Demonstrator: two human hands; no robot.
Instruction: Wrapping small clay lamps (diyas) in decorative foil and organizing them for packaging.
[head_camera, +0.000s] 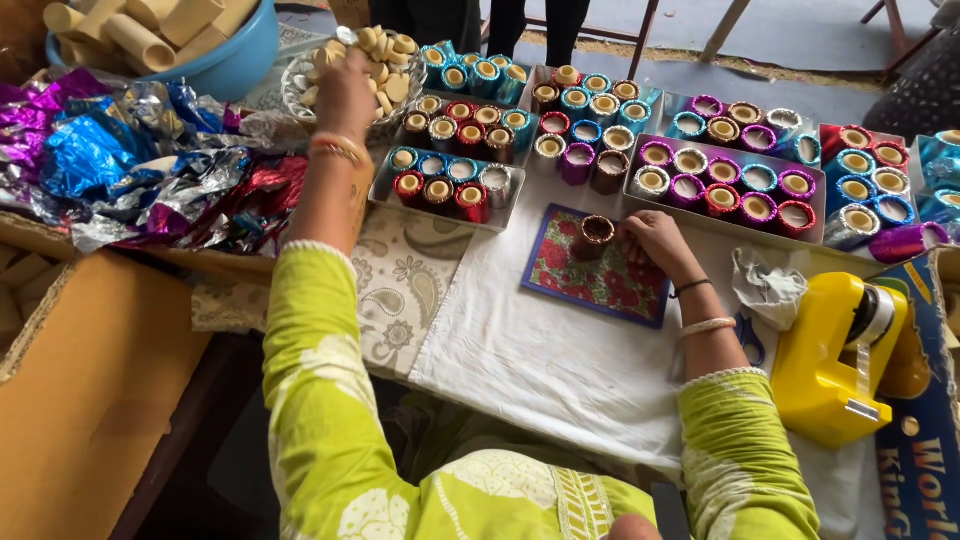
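My left hand (346, 92) reaches forward over a clear glass bowl (292, 92) heaped with small tan round discs (392, 62); its fingers are hidden behind the back of the hand. My right hand (652, 238) rests on a floral tile (596, 268) on the white cloth, fingers against a small brown foil-wrapped cup (594, 236) that stands upright on the tile. I wear green patterned sleeves and bangles on both wrists.
Several trays (447, 201) of foil-wrapped filled cups in red, blue, purple and silver line the far side. Crumpled coloured foil sheets (120, 170) lie left, a blue tub of cardboard tubes (165, 35) behind them. A yellow tape dispenser (835, 350) stands right, a cardboard box (90, 390) lower left.
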